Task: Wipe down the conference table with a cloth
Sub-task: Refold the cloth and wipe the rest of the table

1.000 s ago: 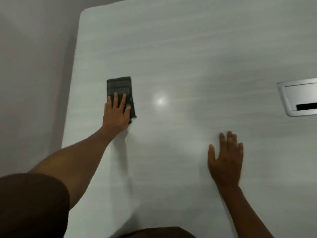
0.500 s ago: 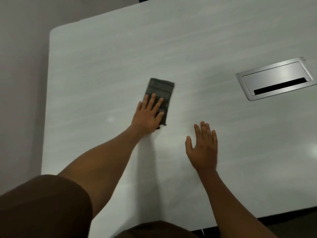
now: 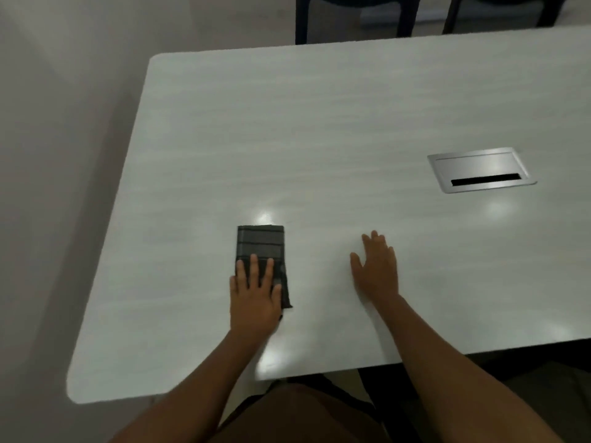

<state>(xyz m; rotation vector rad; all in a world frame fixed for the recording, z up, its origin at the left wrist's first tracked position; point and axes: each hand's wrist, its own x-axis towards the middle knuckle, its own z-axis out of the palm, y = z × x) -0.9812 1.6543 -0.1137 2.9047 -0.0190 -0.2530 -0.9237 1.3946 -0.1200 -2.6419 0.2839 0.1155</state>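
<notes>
A folded dark grey checked cloth (image 3: pixel 260 243) lies flat on the white conference table (image 3: pixel 319 129), near its front edge. My left hand (image 3: pixel 255 292) presses down on the near half of the cloth with straight, spread fingers. My right hand (image 3: pixel 376 266) rests flat on the bare tabletop to the right of the cloth, fingers straight, holding nothing.
A silver cable box (image 3: pixel 481 169) with a dark slot is set into the table at the right. Dark chairs (image 3: pixel 356 17) stand beyond the far edge. A plain wall runs along the left. The table's rounded front-left corner (image 3: pixel 76 391) is near me.
My left hand has slid the cloth to the right and back toward me across the table. My right hand stayed flat beside it; the view has pulled back, showing more of the table.
</notes>
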